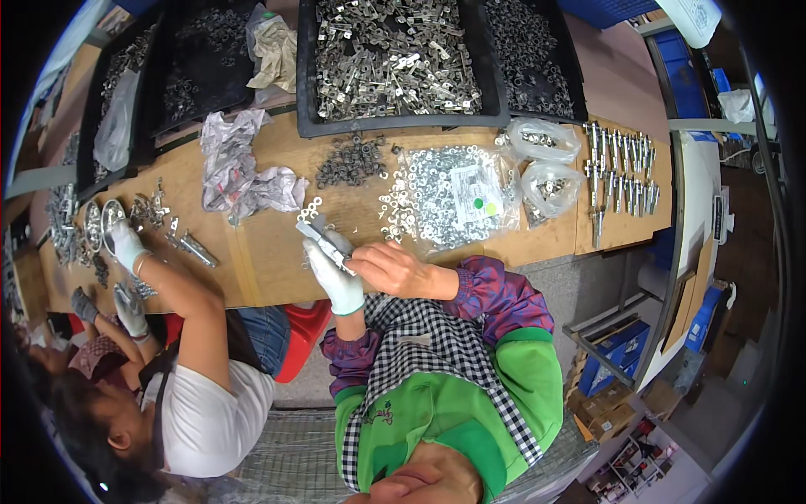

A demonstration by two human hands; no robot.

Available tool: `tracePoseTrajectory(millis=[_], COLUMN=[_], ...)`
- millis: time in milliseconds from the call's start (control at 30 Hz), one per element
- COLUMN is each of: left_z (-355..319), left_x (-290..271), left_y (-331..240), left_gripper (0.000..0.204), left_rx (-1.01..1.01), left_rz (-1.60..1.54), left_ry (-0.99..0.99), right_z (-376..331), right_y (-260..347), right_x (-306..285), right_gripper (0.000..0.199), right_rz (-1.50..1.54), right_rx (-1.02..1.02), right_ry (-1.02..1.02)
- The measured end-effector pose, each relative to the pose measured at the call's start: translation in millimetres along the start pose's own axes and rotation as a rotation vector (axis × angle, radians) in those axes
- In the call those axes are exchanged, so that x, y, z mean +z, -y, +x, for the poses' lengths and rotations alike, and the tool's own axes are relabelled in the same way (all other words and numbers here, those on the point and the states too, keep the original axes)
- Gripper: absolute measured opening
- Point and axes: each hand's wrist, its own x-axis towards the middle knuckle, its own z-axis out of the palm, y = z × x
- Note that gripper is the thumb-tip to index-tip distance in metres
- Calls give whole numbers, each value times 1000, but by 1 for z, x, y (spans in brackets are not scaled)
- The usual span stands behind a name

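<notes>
The left hand [336,277], in a white glove, is closing its grip around a flat metal bracket [321,240] over the near edge of the tabletop [269,252]. The bracket's long axis is running from 10 to 4 o'clock. The bare right hand [395,269] is lying at 3 o'clock from it, fingertips pinching its lower end.
</notes>
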Motion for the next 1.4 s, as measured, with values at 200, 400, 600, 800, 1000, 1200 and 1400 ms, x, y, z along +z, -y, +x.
tracePoseTrajectory(millis=[200,400,600,800,1000,1200,1400], left_z=[0,-4,4,0,1,3,3], left_x=[-3,14,2,6,4,-2,-1], left_y=[0,-10,3,1,4,8,8], left_gripper=[43,41,41,37,38,38,39], left_rx=[19,-10,33,121,58,73,54], left_rz=[23,60,128,238,105,151,180], left_ry=[46,-55,-95,-137,-85,-31,32], right_z=[3,5,4,7,14,15,23], right_y=[4,0,9,9,-3,-13,-14], right_x=[-1,-3,-3,-3,-8,-6,-13], right_gripper=[20,20,25,23,14,9,10], right_rz=[-9,-58,-175,-117,182,391,512], right_rx=[58,-29,14,104,194,297,473], right_ry=[39,5,49,91,160,177,284])
